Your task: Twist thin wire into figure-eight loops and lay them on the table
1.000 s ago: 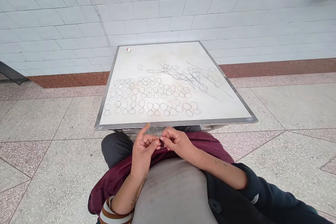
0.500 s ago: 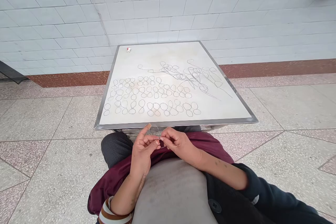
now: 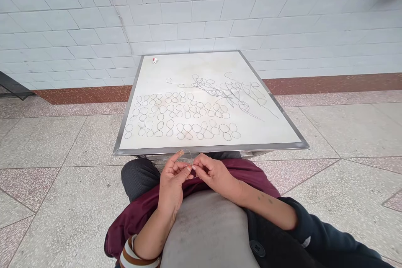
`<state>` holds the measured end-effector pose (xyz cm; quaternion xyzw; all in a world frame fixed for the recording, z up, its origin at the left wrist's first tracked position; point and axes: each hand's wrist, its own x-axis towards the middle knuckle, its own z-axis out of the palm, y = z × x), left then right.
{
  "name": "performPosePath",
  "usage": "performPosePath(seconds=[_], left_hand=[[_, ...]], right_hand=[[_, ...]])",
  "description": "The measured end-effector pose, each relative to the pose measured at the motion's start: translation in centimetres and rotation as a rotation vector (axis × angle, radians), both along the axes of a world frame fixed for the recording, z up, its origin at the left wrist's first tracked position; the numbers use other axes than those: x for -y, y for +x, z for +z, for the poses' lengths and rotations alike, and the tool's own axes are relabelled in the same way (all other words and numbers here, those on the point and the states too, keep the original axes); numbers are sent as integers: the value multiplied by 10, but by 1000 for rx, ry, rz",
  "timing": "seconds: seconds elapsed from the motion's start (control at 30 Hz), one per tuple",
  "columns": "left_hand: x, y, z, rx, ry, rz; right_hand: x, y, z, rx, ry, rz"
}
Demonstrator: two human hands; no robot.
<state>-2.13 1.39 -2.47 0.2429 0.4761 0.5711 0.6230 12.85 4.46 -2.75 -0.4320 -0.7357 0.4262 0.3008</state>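
Note:
A thin looped wire [image 3: 190, 153] is pinched between my two hands, just in front of the table's near edge. My left hand [image 3: 172, 180] grips it between thumb and fingers, with the index finger raised beside the loop. The fingertips of my right hand [image 3: 216, 176] meet the left ones and pinch the same wire. On the white table [image 3: 266, 132], several figure-eight wire pieces [image 3: 170, 127] lie in rows at the left and middle. A tangled heap of longer looped wires [image 3: 232, 91] lies toward the right and back.
A small white and red object [image 3: 155, 60] sits at the table's back left corner. The table has a metal rim [image 3: 213, 148] and stands by a white tiled wall [image 3: 207, 10]. My knee [image 3: 140, 176] is under its near edge.
The view has shifted very slightly. Both hands stay together on the wire, whose loop has tilted a little; the wires on the table have not moved.

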Motion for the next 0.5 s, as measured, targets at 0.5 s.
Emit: performPosePath(seconds=[0.5], left_hand=[[5, -2, -6, -214, 67, -99]], right_hand=[[-11, -1, 1, -425, -342, -9]])
